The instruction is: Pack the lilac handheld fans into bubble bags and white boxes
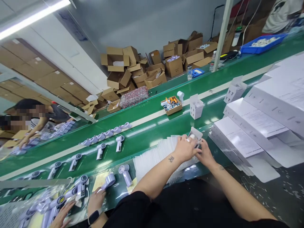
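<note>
A small white carton (196, 134) with its top flap up is between my two hands, above the green bench. My left hand (185, 147), with a ring on one finger, closes over its near side and hides much of it. On its right side, my right hand (206, 153) grips the lower edge with bent fingers. What lies inside the carton is hard to make out. Below my left forearm, a row of translucent white plastic sleeves (154, 157) stands close-packed. To my right lie stacks of flattened white cartons (239, 136).
Purple handheld fans (120, 143) line the green conveyor (140, 136). At lower left, a co-worker's hand (96, 201) with a watch holds a fan (109, 180). Upright white cartons (196, 107) and a parts box (174, 109) stand ahead. Another person (42, 117) works at far left.
</note>
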A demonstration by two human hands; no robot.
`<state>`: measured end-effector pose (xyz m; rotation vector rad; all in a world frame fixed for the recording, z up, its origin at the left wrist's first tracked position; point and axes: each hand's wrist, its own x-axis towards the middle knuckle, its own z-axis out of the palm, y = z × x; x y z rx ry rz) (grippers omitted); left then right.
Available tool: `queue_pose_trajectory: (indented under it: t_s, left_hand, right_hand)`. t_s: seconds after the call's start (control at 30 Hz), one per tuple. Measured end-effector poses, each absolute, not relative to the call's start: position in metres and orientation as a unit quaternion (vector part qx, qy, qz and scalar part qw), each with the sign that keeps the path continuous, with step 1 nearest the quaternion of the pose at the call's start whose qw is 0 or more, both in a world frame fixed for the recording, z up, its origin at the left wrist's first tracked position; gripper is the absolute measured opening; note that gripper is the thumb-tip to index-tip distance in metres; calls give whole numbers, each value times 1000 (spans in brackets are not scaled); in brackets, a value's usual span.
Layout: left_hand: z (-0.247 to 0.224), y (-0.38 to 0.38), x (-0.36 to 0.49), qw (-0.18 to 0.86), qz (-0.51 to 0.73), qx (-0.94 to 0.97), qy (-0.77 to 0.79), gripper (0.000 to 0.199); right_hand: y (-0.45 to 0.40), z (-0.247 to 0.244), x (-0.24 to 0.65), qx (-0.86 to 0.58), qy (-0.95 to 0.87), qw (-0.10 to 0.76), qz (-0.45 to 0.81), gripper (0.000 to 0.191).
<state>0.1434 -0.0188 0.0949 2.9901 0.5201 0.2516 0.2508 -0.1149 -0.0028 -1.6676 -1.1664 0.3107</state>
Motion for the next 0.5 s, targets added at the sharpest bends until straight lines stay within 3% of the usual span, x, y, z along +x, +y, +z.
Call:
queue_pose_trajectory:
  t_s: [0.1,0.23,0.3,0.43,0.5]
  left_hand:
    - [88,-27,123,48,103,983,145,52]
    - [92,-27,83,93,229,944,220,33]
    - [94,-26,56,163,290,896,295,23]
    - [81,-32,-10,312,339,725,513,29]
    - [69,-37,-44,325,346,626,619,33]
  right_hand:
    - [-113,11,250,-707,-457,512,172,42]
    - [-84,56,254,-716,-491,475,146,44]
    - [-52,77,264,-712,-516,459,129,48]
    - [34,83,292,-737,-514,396,189,52]
    - [75,69,305,-747,-502,379,214,52]
